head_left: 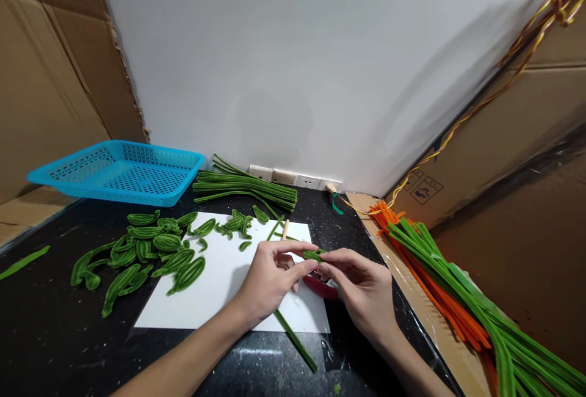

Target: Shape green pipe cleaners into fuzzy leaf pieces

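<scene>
My left hand (270, 278) and my right hand (359, 284) meet over the right part of a white paper sheet (220, 287). Both pinch a small folded green pipe-cleaner piece (314, 255) between thumb and fingers. A long green pipe-cleaner stem (295, 342) runs from under my left hand toward the table's front edge. A thin wooden stick (284, 229) lies on the sheet just beyond my fingers. Something red (320, 289) lies under my right hand, partly hidden.
Several folded green leaf shapes (151, 250) lie left on the sheet and the black tabletop (55, 324). A blue mesh tray (119, 171) stands at back left. Straight green stems (247, 186) are bundled by the wall. Orange and green stems (458, 299) rest on cardboard at right.
</scene>
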Demonstrator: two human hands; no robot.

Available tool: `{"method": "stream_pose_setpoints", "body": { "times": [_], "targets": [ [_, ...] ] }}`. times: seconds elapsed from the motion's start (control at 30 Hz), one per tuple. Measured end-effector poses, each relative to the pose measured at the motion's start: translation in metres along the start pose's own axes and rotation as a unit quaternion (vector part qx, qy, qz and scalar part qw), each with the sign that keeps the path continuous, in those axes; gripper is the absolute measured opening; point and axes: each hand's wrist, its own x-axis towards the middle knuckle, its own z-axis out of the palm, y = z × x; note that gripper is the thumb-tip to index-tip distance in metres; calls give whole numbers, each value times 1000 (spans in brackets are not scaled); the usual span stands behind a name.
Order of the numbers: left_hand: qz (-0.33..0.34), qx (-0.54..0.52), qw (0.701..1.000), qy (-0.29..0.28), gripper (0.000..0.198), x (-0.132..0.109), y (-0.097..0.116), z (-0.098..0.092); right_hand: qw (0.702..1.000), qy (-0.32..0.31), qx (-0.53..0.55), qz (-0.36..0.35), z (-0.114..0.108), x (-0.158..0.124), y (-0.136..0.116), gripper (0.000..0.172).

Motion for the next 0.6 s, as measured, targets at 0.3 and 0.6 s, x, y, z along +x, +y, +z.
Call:
{"method": "stream_pose_setpoints", "body": {
  "times": [0.3,0.6],
  "targets": [
    [10,-22,1000,-10,25,0,0,0,997,-2,-41,-61,1,-3,2,6],
    [-3,-46,999,-14,28,1,2,1,992,-12,-83,-93,0,-1,-2,7]
  ]
}}
